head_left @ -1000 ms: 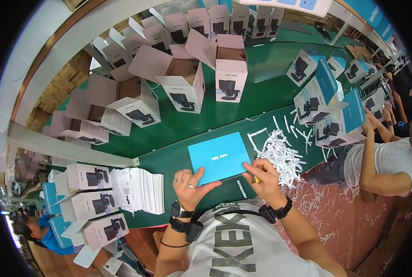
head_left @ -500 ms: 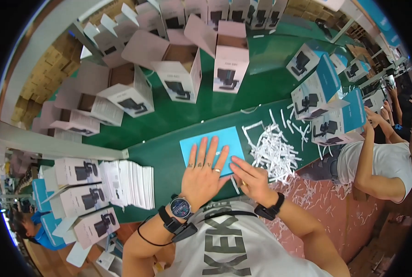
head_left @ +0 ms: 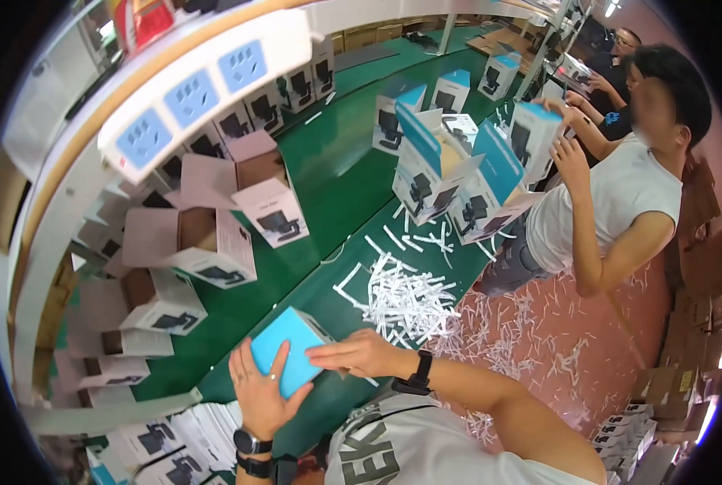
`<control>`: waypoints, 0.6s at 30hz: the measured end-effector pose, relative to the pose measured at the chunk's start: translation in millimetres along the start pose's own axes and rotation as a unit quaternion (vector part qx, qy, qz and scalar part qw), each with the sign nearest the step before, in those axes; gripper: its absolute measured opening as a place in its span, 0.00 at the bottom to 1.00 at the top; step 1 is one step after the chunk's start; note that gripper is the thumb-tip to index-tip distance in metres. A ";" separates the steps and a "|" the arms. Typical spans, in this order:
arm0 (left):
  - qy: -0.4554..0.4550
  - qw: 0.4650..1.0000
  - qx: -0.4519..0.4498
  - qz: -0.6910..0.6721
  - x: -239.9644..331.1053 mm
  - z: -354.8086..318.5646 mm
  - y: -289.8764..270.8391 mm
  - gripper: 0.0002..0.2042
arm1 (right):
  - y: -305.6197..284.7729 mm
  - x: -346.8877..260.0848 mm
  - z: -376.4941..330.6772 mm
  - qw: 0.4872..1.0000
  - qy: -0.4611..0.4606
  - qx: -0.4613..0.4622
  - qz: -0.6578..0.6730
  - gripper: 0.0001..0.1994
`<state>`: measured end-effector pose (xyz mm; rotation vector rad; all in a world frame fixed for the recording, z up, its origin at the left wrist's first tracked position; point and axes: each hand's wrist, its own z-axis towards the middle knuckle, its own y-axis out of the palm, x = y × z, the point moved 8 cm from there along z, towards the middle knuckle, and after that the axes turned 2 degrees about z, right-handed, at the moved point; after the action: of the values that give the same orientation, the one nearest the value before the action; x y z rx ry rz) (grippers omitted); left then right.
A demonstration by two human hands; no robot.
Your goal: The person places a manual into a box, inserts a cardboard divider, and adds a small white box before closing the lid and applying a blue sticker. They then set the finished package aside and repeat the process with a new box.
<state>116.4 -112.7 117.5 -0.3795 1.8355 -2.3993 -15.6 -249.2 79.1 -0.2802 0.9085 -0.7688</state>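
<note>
— Where's the blue box [head_left: 290,349]?
— On the green table [head_left: 328,190], by the paper strips [head_left: 401,295].
— And the hands?
— Left hand [head_left: 260,392] cups it from below, fingers spread; right hand [head_left: 357,354] lies flat on top.

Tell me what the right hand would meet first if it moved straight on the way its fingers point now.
The right hand points toward the person's left, across the flat blue cardboard box. Beyond the box it would probably first meet the left hand, whose fingers hold the box's near-left edge; depth is unclear.

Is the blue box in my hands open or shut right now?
Shut, as far as shows: the blue box presents a flat, unbroken top face between the left hand and right hand. No raised flap is visible.
</note>
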 end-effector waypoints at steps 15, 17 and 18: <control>0.000 0.994 0.100 -0.051 74.0 207.8 -5.1 0.38 | -152.6 116.8 -135.8 0.909 0.348 0.225 0.042 0.10; -0.044 0.989 0.141 -0.011 93.1 281.3 12.3 0.39 | -170.5 122.7 -168.6 0.891 0.397 0.218 0.037 0.10; -0.057 0.988 0.142 -0.011 94.0 319.2 25.5 0.40 | -179.4 122.1 -177.8 0.870 0.439 0.219 0.045 0.10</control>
<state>105.1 -439.5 183.7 -0.4990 1.4234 -2.5464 -196.7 -445.1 -7.6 0.5690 1.5424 -1.0048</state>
